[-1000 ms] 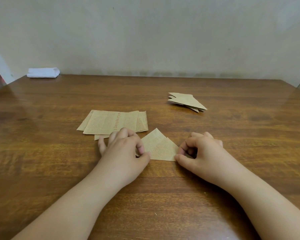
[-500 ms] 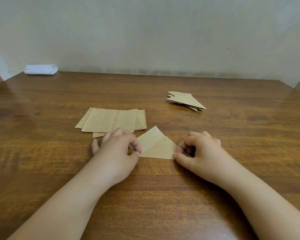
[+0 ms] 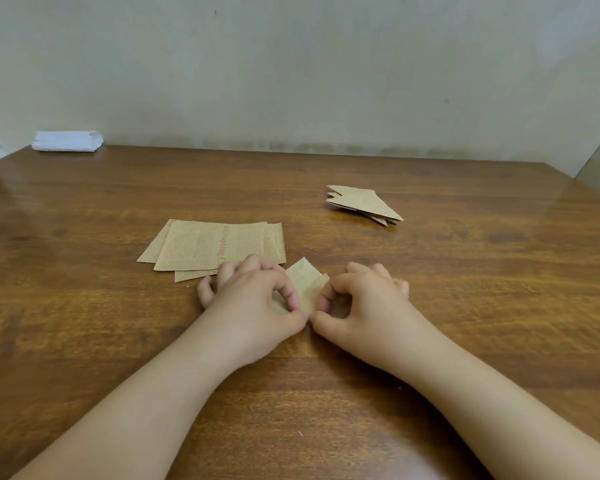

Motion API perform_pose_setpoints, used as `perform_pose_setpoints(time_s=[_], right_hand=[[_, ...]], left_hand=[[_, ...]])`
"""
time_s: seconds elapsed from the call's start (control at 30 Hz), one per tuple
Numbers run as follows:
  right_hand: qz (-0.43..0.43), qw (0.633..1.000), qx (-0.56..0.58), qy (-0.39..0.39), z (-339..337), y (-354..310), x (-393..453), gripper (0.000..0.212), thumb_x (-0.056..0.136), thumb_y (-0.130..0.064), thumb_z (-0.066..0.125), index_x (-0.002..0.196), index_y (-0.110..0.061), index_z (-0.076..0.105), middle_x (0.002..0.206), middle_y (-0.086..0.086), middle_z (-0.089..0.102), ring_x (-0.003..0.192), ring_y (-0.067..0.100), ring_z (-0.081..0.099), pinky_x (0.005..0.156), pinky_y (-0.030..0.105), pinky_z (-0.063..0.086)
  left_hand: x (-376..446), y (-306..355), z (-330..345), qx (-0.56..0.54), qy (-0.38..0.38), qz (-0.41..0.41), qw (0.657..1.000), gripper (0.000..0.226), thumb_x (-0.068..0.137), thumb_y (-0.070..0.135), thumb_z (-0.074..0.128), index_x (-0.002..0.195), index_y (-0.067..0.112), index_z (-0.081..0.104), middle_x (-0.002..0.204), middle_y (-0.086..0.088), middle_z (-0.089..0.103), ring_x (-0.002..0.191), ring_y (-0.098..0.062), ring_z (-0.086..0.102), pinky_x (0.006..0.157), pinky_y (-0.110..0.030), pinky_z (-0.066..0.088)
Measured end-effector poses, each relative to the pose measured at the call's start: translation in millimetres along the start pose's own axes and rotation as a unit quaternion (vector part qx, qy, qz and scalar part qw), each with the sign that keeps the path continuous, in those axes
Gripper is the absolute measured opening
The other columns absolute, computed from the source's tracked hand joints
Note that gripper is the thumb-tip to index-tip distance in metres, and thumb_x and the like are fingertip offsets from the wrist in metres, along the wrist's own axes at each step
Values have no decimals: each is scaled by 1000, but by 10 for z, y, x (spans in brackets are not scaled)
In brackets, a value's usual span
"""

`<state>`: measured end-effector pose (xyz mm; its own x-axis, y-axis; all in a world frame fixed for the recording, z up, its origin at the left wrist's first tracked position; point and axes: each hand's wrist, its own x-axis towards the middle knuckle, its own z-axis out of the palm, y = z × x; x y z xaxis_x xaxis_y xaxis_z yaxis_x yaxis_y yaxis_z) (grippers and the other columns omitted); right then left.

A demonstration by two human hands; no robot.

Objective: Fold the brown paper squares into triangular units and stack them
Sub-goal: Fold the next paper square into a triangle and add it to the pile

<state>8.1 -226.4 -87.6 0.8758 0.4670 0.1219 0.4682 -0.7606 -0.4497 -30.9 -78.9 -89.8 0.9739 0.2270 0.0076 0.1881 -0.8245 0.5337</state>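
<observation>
Near centre of tabletop (image 3: pixel 84 341): left hand (image 3: pixel 253 306) and right hand (image 3: pixel 357 306), fingers curled, each pinching a side of one folded paper piece (image 3: pixel 307 282); thumb tips almost meet at its near edge. Flat brown paper squares (image 3: pixel 215 245) just far-left of hands. Stack of triangular units (image 3: pixel 362 202) far right. White cloth (image 3: pixel 68 141) at far-left corner.

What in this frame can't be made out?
Head view only:
- Folded paper: near part and crease hidden by left hand and right hand.
- Square pile: near corner behind left hand; count unclear, print too small.
- Triangle stack: unit count unclear.
- White cloth: too far to identify.
</observation>
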Motion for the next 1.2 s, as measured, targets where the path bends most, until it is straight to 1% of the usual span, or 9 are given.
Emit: perform_pose_setpoints(time_s=[0.13,0.27,0.4,0.53,0.67,0.8,0.9,1.07,1.2], right_hand=[[39,999,5,-22,-61,28,-8,19,78,-43,65,64,-32,56,81,-11,43,98,13,37,85,31,21],[84,995,27,-50,-176,108,-67,17,80,-38,64,66,-29,61,86,-10,48,103,12,38,85,30,20],[117,991,31,-60,-265,167,-112,17,81,-37,65,68,-25,66,92,-13,52,104,9,33,84,32,18],[142,988,25,-62,-334,215,-143,18,81,-39,66,70,-25,70,78,-14,52,102,11,43,84,33,25],[152,985,27,-72,-370,232,-151,17,81,-38,67,68,-26,69,80,-14,50,102,12,42,84,34,26],[151,985,32,-73,-356,241,-144,16,79,-38,68,68,-27,70,82,-14,51,101,12,45,92,38,38],[149,986,31,-74,-359,247,-135,17,79,-39,68,66,-28,69,85,-15,50,100,12,45,93,38,39],[160,983,31,-83,-377,264,-136,18,78,-40,68,67,-26,69,84,-14,53,101,12,46,95,42,41],[176,980,35,-81,-425,315,-145,18,76,-38,70,66,-23,69,77,-13,58,96,13,47,94,45,43]], left_hand=[[22,-13,-15,-14,-5,-5,1000,11,77,40,72,70,34,65,114,26,44,120,-5,27,106,-36,14],[19,-84,-74,-36,-2,-10,999,11,77,34,74,68,35,68,114,29,46,114,-1,27,105,-35,16],[7,-153,-131,-56,-1,-15,998,14,75,28,76,66,36,70,112,30,49,117,-2,31,109,-37,19],[6,-173,-145,-52,-4,-8,999,15,75,28,77,65,38,70,110,31,49,115,-1,32,108,-37,22],[10,-163,-139,-49,-1,-8,999,14,76,28,76,68,37,71,110,31,49,114,0,31,106,-34,19],[20,-136,-87,-36,8,-24,999,8,78,38,71,70,35,70,112,29,46,113,-1,27,104,-33,16],[26,-113,-36,-9,16,-24,1000,20,72,52,73,69,33,65,109,28,43,112,-3,27,104,-37,15],[24,-117,-20,-6,23,-19,1000,21,71,51,75,67,34,62,110,25,43,113,-4,27,102,-35,15],[28,-125,-4,-12,33,-15,999,22,69,50,76,66,34,62,108,26,44,110,-2,26,100,-33,14]])
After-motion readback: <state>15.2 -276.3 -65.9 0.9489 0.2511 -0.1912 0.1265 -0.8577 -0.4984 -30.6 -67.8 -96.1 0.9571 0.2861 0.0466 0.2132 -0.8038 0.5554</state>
